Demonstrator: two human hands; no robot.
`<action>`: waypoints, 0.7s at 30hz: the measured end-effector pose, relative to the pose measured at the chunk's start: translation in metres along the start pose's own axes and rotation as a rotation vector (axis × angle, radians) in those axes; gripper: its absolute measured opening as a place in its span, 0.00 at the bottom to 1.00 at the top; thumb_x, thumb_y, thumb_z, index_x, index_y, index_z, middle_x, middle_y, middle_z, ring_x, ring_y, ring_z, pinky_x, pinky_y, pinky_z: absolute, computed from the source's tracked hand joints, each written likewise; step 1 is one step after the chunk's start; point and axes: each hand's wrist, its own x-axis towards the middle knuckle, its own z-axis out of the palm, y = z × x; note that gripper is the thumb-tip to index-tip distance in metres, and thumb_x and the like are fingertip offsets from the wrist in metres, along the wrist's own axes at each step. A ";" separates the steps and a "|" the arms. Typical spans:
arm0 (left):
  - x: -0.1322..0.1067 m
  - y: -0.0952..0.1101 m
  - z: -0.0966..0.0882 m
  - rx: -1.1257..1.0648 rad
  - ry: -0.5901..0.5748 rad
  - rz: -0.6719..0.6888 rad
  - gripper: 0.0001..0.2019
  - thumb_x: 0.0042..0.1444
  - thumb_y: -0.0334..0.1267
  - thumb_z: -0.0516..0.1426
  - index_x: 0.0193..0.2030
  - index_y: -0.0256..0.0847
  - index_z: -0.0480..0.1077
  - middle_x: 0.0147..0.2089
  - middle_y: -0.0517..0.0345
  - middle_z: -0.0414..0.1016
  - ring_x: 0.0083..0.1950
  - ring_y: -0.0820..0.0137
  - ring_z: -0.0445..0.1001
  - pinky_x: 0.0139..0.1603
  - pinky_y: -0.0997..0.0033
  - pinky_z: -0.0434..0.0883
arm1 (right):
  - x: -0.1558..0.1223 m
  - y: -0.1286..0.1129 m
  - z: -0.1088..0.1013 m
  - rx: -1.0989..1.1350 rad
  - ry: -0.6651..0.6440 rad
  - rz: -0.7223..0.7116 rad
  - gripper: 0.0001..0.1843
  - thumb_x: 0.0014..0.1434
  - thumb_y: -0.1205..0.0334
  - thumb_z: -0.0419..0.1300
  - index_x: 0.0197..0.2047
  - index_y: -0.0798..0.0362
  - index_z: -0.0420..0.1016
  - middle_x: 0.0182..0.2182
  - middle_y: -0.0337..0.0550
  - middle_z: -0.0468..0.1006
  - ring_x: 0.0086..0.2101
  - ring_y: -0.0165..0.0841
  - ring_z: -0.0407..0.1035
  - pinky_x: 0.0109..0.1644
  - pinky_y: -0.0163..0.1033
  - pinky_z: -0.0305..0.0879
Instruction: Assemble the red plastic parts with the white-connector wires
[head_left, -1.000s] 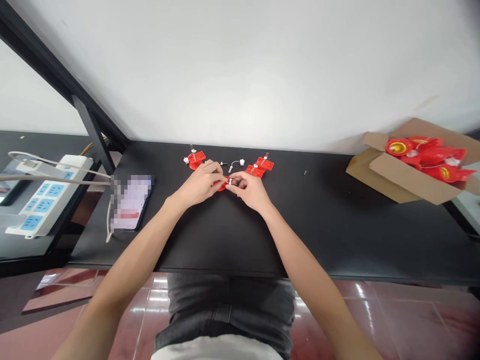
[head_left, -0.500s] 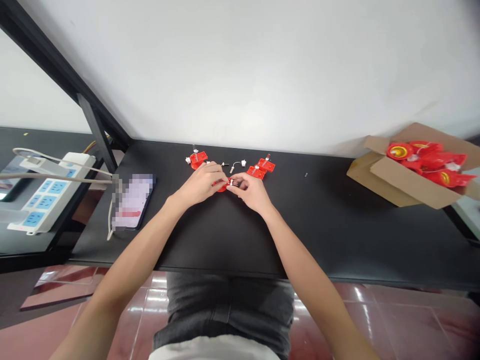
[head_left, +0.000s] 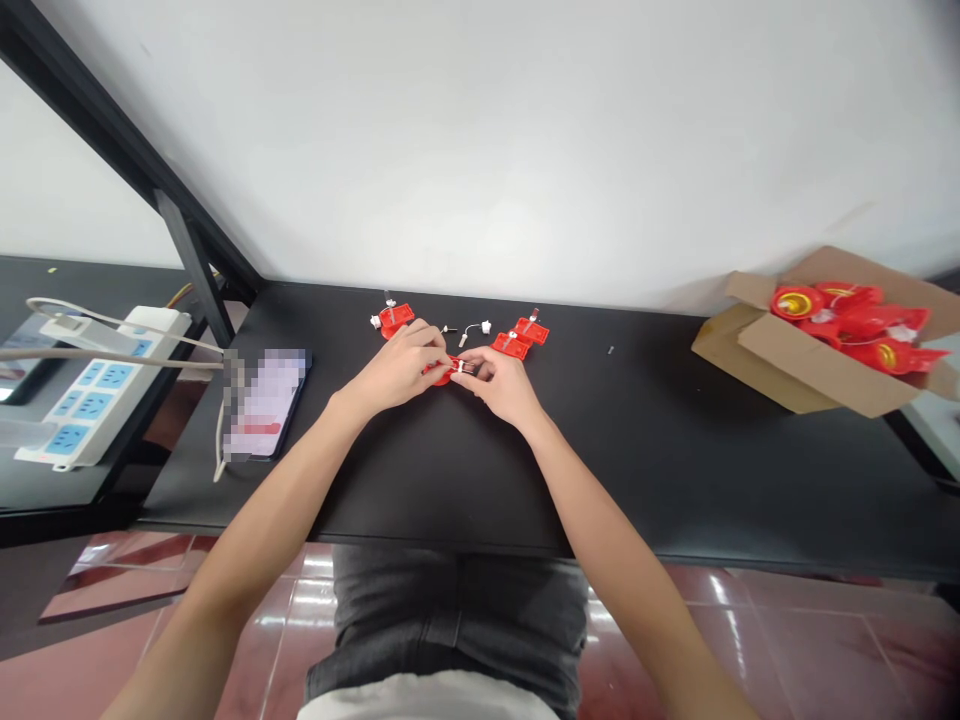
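My left hand (head_left: 401, 365) and my right hand (head_left: 501, 383) meet over the middle of the black table (head_left: 675, 450). Together they pinch a small red plastic part (head_left: 442, 371) with a white and metal piece (head_left: 462, 366) at its right end. Both hands have their fingers closed on it. Just behind them lie a red part with a white plug (head_left: 393, 319) on the left, a short white wire with a plug (head_left: 474, 329) in the middle and two red parts (head_left: 521, 338) on the right.
A cardboard box (head_left: 795, 370) with several red and yellow parts sits at the table's right end. A phone (head_left: 266, 405) lies at the left edge with a cable. A white power strip (head_left: 82, 400) lies on the neighbouring surface. A tiny screw (head_left: 610, 350) rests alone.
Both hands stay pinched on the red part with only slight finger shifts. The view itself has drifted a little.
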 end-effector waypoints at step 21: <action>-0.001 0.001 0.000 -0.023 -0.013 -0.073 0.12 0.67 0.37 0.56 0.35 0.38 0.78 0.42 0.50 0.72 0.46 0.61 0.67 0.52 0.57 0.69 | 0.000 0.003 0.000 0.043 -0.006 -0.007 0.15 0.52 0.53 0.70 0.41 0.51 0.81 0.32 0.38 0.79 0.25 0.28 0.65 0.35 0.38 0.66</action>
